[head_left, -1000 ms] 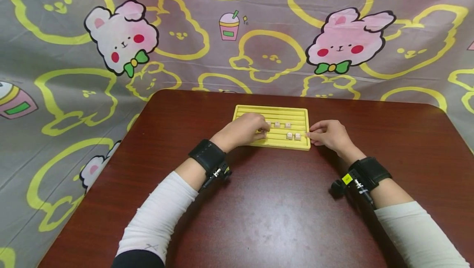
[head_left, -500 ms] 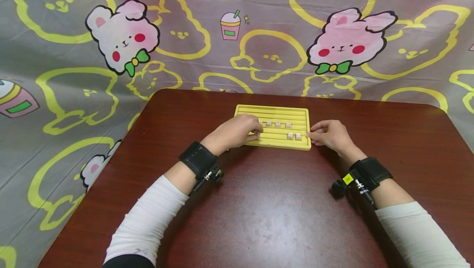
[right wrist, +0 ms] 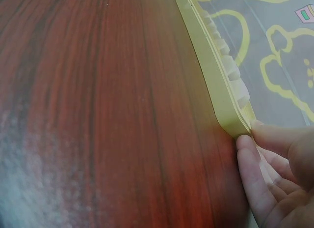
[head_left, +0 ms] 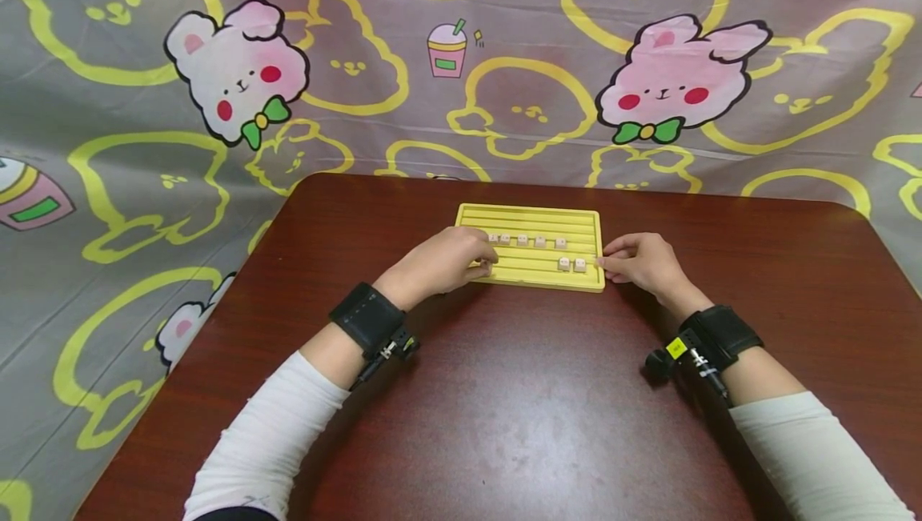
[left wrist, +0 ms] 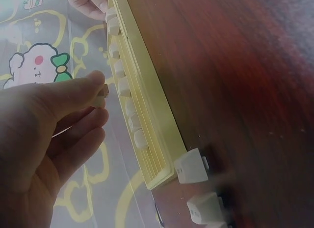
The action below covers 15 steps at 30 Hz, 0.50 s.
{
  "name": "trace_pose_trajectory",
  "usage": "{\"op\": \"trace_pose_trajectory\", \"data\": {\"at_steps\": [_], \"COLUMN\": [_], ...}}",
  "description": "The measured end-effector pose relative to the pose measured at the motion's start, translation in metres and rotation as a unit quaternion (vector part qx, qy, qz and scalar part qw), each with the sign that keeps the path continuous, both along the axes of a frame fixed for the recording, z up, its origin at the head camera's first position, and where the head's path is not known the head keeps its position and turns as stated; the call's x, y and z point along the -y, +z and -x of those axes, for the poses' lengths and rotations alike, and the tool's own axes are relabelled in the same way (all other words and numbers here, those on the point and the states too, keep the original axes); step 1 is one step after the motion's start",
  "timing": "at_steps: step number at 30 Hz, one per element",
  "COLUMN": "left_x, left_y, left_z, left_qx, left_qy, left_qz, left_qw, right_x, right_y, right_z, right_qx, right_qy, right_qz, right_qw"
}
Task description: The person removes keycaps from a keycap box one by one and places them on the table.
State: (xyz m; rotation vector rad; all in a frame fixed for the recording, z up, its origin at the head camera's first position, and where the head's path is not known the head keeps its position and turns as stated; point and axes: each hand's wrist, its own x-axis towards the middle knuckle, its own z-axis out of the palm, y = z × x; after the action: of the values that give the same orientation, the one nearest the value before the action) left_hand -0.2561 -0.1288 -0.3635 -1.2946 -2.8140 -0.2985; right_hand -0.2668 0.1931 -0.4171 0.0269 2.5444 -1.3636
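A yellow ridged tray lies on the table, with several whitish keycaps along a middle ridge. Two more keycaps sit nearer its front right corner. Over the tray's left part is my left hand. In the left wrist view, a small pale keycap is pinched between that hand's thumb and forefinger, partly hidden by the thumb. My right hand grips the tray's right edge; thumb and fingers meet at the tray corner in the right wrist view.
Loose keycaps lie on the table beside the tray's left end, hidden in the head view. The dark reddish wooden table stretches towards me. Behind it hangs a patterned cloth.
My left hand has moved left across the tray, uncovering more keycaps in the middle row. The right hand and tray have stayed in place.
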Motion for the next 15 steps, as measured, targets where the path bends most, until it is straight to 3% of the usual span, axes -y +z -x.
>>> {"op": "trace_pose_trajectory", "data": {"at_steps": [15], "left_x": [0.0104], "left_y": [-0.0014], "left_z": [-0.0082], "left_qx": [0.004], "left_qy": [0.01], "left_qz": [0.008], "left_qw": [0.9999], "right_x": [0.0005], "right_y": [-0.0006], "right_z": [-0.0001], "right_qx": [0.001], "right_qy": [0.0], "right_qz": [0.002], "right_qw": [1.0]}}
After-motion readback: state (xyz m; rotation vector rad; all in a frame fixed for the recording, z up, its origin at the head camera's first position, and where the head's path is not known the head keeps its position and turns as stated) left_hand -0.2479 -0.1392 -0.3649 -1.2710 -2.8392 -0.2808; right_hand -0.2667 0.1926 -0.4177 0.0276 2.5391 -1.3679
